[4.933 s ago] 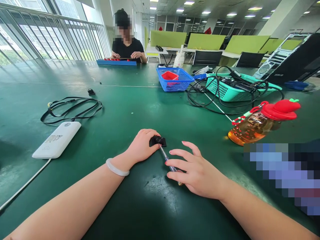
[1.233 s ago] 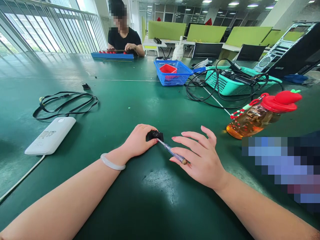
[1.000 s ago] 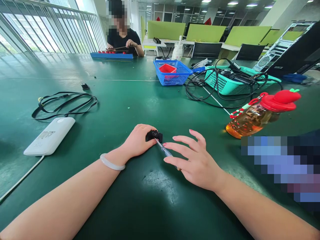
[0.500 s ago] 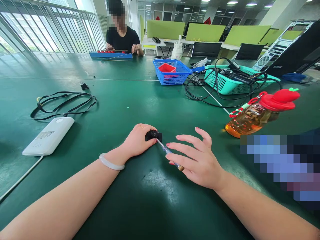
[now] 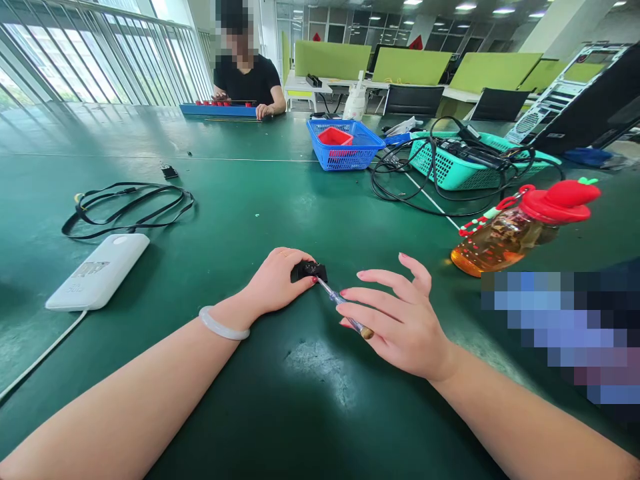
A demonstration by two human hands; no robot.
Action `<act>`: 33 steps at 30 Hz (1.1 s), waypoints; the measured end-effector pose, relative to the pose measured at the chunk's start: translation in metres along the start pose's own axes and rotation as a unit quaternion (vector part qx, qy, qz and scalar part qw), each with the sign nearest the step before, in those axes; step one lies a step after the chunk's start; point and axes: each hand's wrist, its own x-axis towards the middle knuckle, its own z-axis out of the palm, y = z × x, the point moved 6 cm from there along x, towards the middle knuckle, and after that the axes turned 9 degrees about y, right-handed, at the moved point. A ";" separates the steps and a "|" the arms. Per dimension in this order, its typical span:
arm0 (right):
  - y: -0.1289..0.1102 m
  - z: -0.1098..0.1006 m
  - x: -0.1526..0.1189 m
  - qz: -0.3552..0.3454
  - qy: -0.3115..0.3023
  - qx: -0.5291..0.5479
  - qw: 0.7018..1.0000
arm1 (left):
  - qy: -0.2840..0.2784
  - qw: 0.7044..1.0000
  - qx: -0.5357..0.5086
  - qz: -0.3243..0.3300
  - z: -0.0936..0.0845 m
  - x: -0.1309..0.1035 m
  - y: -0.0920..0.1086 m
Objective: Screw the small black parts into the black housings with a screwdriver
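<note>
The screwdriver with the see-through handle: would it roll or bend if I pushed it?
The screwdriver probably won't bend: its shaft looks straight and metallic. It might roll, since its handle looks slim and roundish. It's likely light, being thin beside the right hand.

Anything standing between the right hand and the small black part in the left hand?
Only the screwdriver, held in the right hand, spans that gap, its shaft reaching toward the black part in the left hand. Nothing else visible stands between.

White bangle (image 5: 221,326) on the left wrist (image 5: 240,311), red-nailed fingers (image 5: 373,299)
</note>
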 end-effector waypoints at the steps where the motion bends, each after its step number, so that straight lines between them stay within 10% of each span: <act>1: 0.000 0.000 0.000 0.002 -0.001 0.002 1.000 | 0.000 1.000 0.000 -0.001 0.000 0.000 0.000; 33: 0.001 -0.001 0.001 0.013 0.015 -0.012 1.000 | 0.002 1.000 0.002 0.006 0.000 0.000 0.001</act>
